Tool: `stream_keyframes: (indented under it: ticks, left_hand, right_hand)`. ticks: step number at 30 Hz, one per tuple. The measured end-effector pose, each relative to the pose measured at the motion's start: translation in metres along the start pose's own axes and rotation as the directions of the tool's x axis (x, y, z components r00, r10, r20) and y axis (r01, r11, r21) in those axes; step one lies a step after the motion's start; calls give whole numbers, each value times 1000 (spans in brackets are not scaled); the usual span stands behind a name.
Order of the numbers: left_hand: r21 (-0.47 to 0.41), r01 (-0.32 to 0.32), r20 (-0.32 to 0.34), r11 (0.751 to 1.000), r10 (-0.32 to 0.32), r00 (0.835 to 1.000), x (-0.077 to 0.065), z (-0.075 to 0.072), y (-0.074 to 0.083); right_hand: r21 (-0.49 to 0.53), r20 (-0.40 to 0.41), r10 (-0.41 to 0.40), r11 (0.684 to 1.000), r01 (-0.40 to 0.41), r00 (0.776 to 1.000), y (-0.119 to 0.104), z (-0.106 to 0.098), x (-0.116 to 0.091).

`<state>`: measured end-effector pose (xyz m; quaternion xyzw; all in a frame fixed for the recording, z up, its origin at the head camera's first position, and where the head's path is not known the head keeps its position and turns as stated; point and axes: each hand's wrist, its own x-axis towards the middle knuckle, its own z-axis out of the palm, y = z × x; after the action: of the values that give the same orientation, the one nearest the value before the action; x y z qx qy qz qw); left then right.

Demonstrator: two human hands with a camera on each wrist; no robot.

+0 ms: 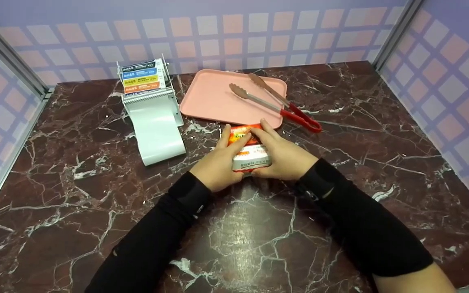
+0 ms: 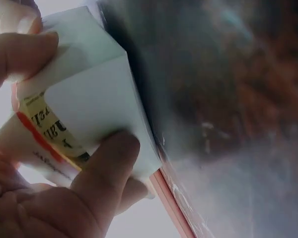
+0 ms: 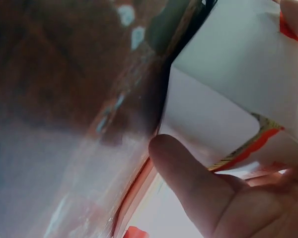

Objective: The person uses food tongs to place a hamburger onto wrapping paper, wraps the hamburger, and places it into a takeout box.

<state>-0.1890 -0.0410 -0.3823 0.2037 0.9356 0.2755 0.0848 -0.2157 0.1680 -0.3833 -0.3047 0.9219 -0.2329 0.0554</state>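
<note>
A small paperboard box (image 1: pixel 252 154), white with red, orange and yellow print, sits on the marbled tabletop between both hands. My left hand (image 1: pixel 219 165) grips its left side and my right hand (image 1: pixel 285 156) its right side, with fingers reaching over the top. In the left wrist view the left thumb (image 2: pixel 111 158) presses a plain white panel of the box (image 2: pixel 94 91), beside a yellow strip of lettering. The right wrist view has the right thumb (image 3: pixel 181 171) against a lower edge of the box (image 3: pixel 203 106). The far face of the box is hidden.
Just beyond the box lies a pink tray (image 1: pixel 214 93). Red-handled tongs (image 1: pixel 299 117) rest across its right side, handles overhanging. To the left stands a clear dispenser (image 1: pixel 173 103) with colourful labelled strips and a white sheet (image 1: pixel 159 138) hanging forward. Tiled-pattern walls enclose the table.
</note>
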Motion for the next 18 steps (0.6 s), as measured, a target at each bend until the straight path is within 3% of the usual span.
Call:
stream_keyframes:
  ticks: [6,18]
  left_hand:
    - [-60,-31,22,998,32,999,1,-7,-8]
    - [32,-33,-6,999,34,999,3,-4,-10]
  right_hand:
    - [-14,0,9,1000,-9,1000,1,-1,0]
    - [-35,-9,-4,999,4,1000,1,-1,0]
